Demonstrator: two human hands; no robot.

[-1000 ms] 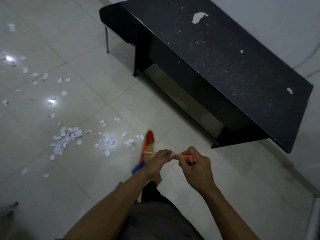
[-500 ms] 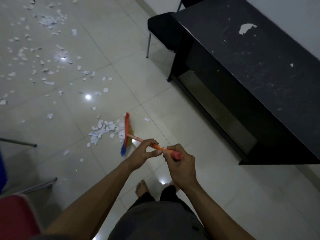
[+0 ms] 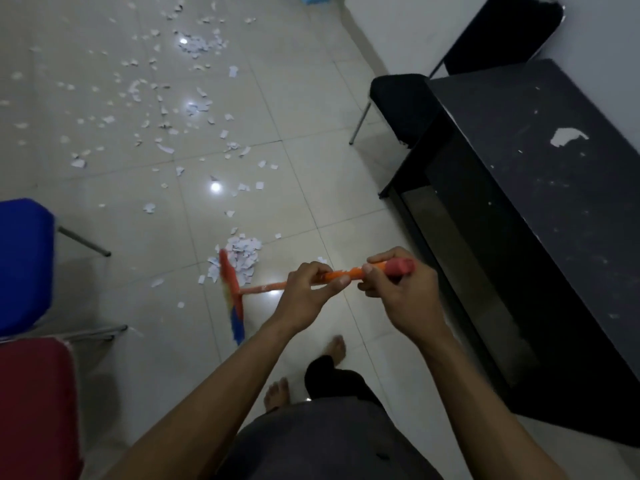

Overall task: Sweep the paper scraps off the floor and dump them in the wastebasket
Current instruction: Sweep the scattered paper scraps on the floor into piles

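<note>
I hold an orange-handled broom (image 3: 263, 288) with both hands. My left hand (image 3: 308, 296) grips the handle lower down, and my right hand (image 3: 398, 292) grips its pink top end. The broom's red, yellow and blue head (image 3: 231, 295) rests on the tiled floor, touching a small heap of white paper scraps (image 3: 242, 259). Many more paper scraps (image 3: 166, 109) lie scattered over the tiles further away, toward the upper left. No wastebasket shows in this view.
A black desk (image 3: 540, 216) stands along the right wall, with a black chair (image 3: 398, 105) at its far end. A blue chair (image 3: 20, 261) and a red chair (image 3: 34, 407) stand at the left. My bare feet (image 3: 277, 393) are on the tiles below my hands.
The view has swung left and up, showing more scattered scraps and the chairs. The broom head has pushed the scraps into a tighter heap, further from the desk.
</note>
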